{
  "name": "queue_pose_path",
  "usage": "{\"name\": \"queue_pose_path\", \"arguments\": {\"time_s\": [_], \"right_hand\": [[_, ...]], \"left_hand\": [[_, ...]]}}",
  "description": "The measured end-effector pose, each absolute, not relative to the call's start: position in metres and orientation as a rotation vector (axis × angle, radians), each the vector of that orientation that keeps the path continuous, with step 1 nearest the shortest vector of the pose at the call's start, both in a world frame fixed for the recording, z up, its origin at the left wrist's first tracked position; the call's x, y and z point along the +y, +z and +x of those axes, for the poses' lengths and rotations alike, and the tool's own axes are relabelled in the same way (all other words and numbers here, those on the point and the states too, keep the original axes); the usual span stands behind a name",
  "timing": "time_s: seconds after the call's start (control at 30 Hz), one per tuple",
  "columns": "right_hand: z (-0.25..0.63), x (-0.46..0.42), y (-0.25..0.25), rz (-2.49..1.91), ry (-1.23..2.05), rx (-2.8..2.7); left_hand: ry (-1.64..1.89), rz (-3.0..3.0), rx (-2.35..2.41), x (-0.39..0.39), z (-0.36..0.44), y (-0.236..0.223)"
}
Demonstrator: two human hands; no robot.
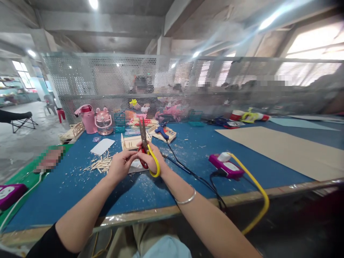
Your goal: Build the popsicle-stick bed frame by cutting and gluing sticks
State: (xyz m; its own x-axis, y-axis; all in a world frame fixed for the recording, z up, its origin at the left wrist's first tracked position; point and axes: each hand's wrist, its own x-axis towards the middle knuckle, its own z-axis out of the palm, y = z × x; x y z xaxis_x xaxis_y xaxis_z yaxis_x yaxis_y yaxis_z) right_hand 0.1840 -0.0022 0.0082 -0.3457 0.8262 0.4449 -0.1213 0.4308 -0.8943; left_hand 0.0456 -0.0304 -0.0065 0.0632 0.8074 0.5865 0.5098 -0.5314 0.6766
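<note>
Scissors (143,130) with a red and a yellow handle stand blades up in my right hand (153,157), whose fingers are closed round them. The thumb and fingertips of my left hand (120,165) are pinched together and meet my right fingertips beside the red handle. What they pinch is too small to make out. Left of my hands lies a pile of short wooden sticks (101,164). Just beyond my hands is a small stick-built wooden frame (129,142). A blue glue gun (162,132) rests on another wooden piece farther back.
A purple power strip (226,167) with a yellow cable (259,190) lies right, before brown paper (285,147). Black cords cross the blue table (185,200). Back left stand a pink bottle (88,120) and a pink-lidded jug (103,122). A person (142,95) sits behind the perforated screen.
</note>
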Motion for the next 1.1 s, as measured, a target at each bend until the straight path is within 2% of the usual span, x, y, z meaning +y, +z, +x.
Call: {"name": "queue_pose_path", "arguments": {"time_s": [0.17,0.53,0.83,1.1], "right_hand": [[0.187,-0.001,0.009,-0.682,1.033,-1.633],[0.208,-0.002,0.008,-0.762,0.653,-2.263],[0.204,-0.006,-0.005,-0.706,0.337,-2.195],[0.203,-0.01,-0.006,-0.696,0.235,-2.159]], "left_hand": [[1.568,1.815,1.318,-0.033,0.044,-0.005],[1.65,1.465,1.146,-0.026,0.04,-0.002],[1.648,1.483,1.009,-0.029,0.042,-0.003],[1.676,1.456,1.002,-0.03,0.042,-0.003]]}}
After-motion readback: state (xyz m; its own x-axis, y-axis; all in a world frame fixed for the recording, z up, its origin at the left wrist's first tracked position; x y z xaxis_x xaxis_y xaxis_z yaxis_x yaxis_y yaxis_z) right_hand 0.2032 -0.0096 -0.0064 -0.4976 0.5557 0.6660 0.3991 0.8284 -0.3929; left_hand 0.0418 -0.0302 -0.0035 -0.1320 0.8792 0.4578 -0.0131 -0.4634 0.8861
